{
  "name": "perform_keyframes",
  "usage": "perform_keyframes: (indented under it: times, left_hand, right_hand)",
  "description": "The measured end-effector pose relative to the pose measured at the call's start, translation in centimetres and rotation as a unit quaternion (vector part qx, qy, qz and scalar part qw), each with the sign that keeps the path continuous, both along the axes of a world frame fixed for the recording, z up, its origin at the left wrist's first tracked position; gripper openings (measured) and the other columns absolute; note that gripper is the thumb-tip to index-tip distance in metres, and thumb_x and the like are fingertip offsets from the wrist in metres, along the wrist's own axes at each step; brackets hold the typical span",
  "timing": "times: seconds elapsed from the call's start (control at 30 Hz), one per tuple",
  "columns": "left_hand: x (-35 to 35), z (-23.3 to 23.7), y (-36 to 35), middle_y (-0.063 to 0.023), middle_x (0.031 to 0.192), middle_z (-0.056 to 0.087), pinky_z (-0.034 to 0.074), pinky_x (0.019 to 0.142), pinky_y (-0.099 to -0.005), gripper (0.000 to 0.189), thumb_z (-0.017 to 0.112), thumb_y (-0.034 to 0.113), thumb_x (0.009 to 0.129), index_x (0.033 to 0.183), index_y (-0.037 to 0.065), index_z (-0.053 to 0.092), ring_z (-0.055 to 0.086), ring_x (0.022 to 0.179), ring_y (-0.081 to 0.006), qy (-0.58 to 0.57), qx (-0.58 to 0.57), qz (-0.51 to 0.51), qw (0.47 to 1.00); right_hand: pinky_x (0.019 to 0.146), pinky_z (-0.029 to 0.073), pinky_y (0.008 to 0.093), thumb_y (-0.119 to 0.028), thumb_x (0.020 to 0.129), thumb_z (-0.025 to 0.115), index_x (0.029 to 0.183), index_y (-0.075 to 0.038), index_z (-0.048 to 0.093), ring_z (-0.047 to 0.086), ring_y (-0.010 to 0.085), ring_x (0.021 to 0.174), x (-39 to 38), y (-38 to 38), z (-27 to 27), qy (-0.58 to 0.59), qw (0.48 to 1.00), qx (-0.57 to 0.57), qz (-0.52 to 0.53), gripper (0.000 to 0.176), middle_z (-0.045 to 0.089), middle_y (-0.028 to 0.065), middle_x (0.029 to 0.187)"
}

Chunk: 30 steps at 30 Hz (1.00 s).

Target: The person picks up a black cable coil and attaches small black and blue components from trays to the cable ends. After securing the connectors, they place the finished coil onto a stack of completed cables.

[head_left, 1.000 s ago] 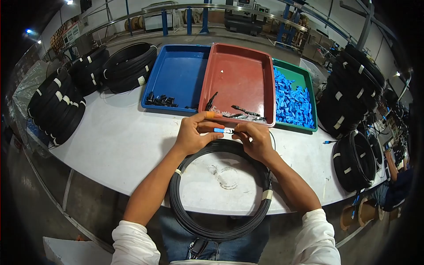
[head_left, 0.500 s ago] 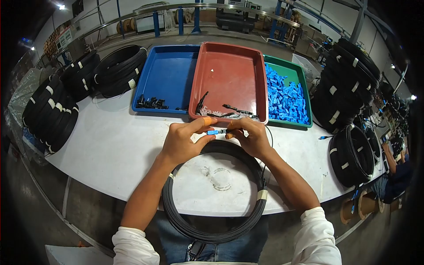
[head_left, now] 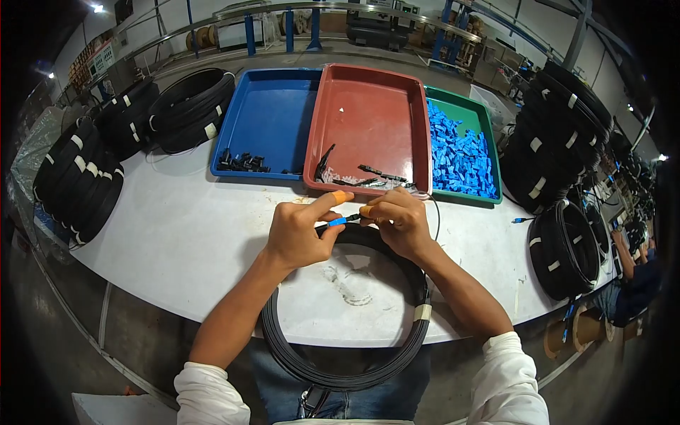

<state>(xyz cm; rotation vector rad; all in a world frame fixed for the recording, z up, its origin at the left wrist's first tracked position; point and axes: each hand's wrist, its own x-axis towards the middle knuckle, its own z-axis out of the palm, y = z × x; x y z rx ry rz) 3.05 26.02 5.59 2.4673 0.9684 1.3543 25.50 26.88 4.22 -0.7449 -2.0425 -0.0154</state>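
Between the fingertips of my left hand (head_left: 301, 230) is a small blue cable connector (head_left: 337, 222), tilted up to the right. My right hand (head_left: 401, 221) pinches the short black part (head_left: 353, 217) at the connector's right end. Both hands are closed, and orange wraps cover some fingertips. Below them a coil of black cable (head_left: 340, 379), bound with pale tape (head_left: 423, 312), rests partly on the white table and overhangs its near edge. A thin black cable loops beside my right hand; its link to the connector is hidden by the fingers.
Behind my hands stand a blue tray (head_left: 273, 113) with black pieces, a red tray (head_left: 372, 127) with clear and black bits, and a green tray (head_left: 464, 112) full of blue pieces (head_left: 460, 156). Cable coils (head_left: 556, 142) flank both sides. Another person (head_left: 634, 283) is at far right.
The connector has gone from nearly level to tilted, and sits slightly lower. My right fingers have shifted their pinch, and a black part now shows where a pale tip was visible.
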Motion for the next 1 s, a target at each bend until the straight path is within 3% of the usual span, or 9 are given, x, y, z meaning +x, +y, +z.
perform_keyframes:
  times: [0.27,0.47,0.6,0.67,0.7,0.77,0.87,0.97,1.0]
  left_hand:
    - [0.4,-1.0,0.3,-0.0106,0.086,0.077,0.055,0.064,-0.0237,0.044,0.077,-0.001,0.067,0.11,0.003,0.073,0.077,0.078,-0.0173,-0.04,-0.037,-0.029,0.998]
    - [0.1,-1.2,0.6,-0.0159,0.086,0.075,0.058,0.069,-0.0308,0.042,0.071,-0.006,0.067,0.108,0.0,0.072,0.076,0.078,-0.0221,-0.026,-0.015,0.04,0.999]
    - [-0.1,-0.8,0.9,-0.0158,0.086,0.075,0.058,0.07,-0.0296,0.04,0.073,-0.004,0.068,0.108,0.0,0.072,0.076,0.08,-0.0229,-0.023,-0.009,0.04,0.999]
    - [0.1,-0.8,1.0,-0.0167,0.088,0.075,0.058,0.071,-0.0293,0.037,0.076,0.0,0.072,0.109,0.0,0.072,0.076,0.081,-0.0238,-0.033,-0.039,0.004,0.999]
    - [0.3,-0.9,1.1,-0.0159,0.089,0.076,0.059,0.074,-0.0294,0.034,0.078,0.005,0.077,0.11,0.0,0.071,0.076,0.081,-0.0231,-0.107,-0.069,-0.039,0.991]
    - [0.2,-0.7,1.2,-0.0153,0.089,0.076,0.06,0.075,-0.0295,0.033,0.079,0.006,0.078,0.109,-0.001,0.071,0.076,0.08,-0.0215,-0.123,-0.115,-0.036,0.985]
    - [-0.1,-0.2,1.1,-0.0137,0.089,0.076,0.06,0.072,-0.0275,0.027,0.078,0.006,0.082,0.107,-0.004,0.071,0.074,0.078,-0.0164,-0.118,-0.211,-0.028,0.97]
    - [0.0,-1.0,1.8,-0.0121,0.082,0.074,0.06,0.067,-0.0248,0.021,0.074,0.003,0.087,0.105,-0.007,0.07,0.073,0.073,-0.0152,-0.197,-0.352,-0.09,0.911]
    - [-0.2,-0.7,1.8,-0.0121,0.082,0.074,0.06,0.067,-0.0248,0.021,0.074,0.003,0.087,0.105,-0.007,0.07,0.073,0.073,-0.0152,-0.194,-0.352,-0.092,0.911]
  right_hand:
    - [0.068,0.044,0.0328,0.013,0.063,0.071,0.072,-0.009,0.071,0.065,0.0191,0.071,0.1,0.4,0.1,0.0,0.999,-0.015,0.029,0.024,0.074,0.0017,0.084]
    - [0.065,0.043,0.0326,0.012,0.062,0.074,0.077,-0.009,0.071,0.063,0.0197,0.069,-1.7,0.1,0.3,-0.014,1.0,0.018,0.01,0.026,0.073,0.0017,0.081]
    - [0.064,0.046,0.0349,0.007,0.068,0.078,0.083,-0.007,0.069,0.063,0.0226,0.068,-1.7,0.4,0.0,0.021,0.999,-0.023,-0.02,0.023,0.072,0.0046,0.08]
    - [0.064,0.047,0.0358,0.005,0.071,0.079,0.085,-0.006,0.069,0.063,0.0238,0.068,-1.5,0.6,-0.5,0.028,0.999,-0.03,-0.023,0.021,0.072,0.0059,0.079]
    - [0.065,0.047,0.0363,0.003,0.072,0.08,0.086,-0.006,0.069,0.063,0.0247,0.068,-1.4,0.7,-0.9,0.056,0.996,-0.063,-0.015,0.021,0.071,0.0069,0.079]
    - [0.065,0.048,0.0368,0.001,0.073,0.081,0.087,-0.005,0.069,0.063,0.0256,0.068,-1.2,1.0,-1.3,0.084,0.992,-0.094,-0.008,0.02,0.07,0.0078,0.078]
    - [0.065,0.048,0.0369,0.0,0.073,0.081,0.088,-0.006,0.069,0.064,0.0262,0.069,-0.9,0.9,-1.3,0.095,0.993,-0.073,-0.016,0.02,0.069,0.008,0.078]
    - [0.062,0.047,0.0365,0.0,0.073,0.079,0.087,-0.006,0.068,0.064,0.0258,0.071,-1.0,0.4,-0.3,0.007,1.0,0.017,-0.024,0.019,0.069,0.0078,0.08]
    - [0.062,0.047,0.0365,0.0,0.073,0.079,0.087,-0.006,0.068,0.064,0.0258,0.071,-1.0,0.3,0.0,0.008,0.999,0.018,-0.026,0.019,0.069,0.0078,0.08]
